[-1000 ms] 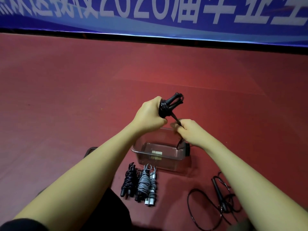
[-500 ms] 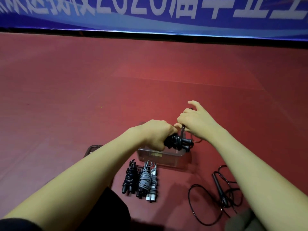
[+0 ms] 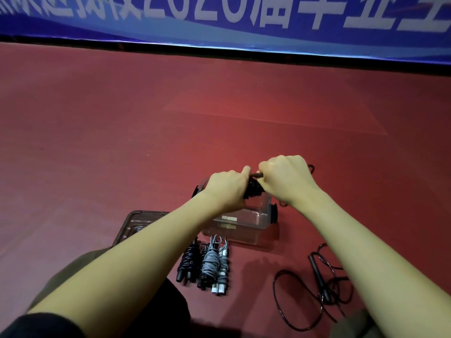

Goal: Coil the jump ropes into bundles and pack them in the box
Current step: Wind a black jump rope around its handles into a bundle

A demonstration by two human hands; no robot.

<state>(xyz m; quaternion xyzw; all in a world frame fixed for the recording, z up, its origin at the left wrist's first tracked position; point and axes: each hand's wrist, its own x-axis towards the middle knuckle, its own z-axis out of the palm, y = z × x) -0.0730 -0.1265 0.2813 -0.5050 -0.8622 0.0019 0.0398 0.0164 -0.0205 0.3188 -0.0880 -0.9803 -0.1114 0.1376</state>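
My left hand grips a coiled black jump rope bundle above the clear plastic box. My right hand is curled round the rope's loose end right beside the bundle, and a loop of black rope shows past its knuckles. On the floor in front of the box lie three coiled bundles: a black one, a grey one and one with white handle ends. An uncoiled black jump rope is sprawled on the floor at the right.
The box's lid lies flat on the red floor left of the box, partly behind my left forearm. A blue banner with white characters runs along the far edge of the floor. My knees show at the bottom.
Both hands dropped from chest height to just above the box with the bundle. My right hand, open-fingered half a second ago, has closed on the rope end against the bundle.
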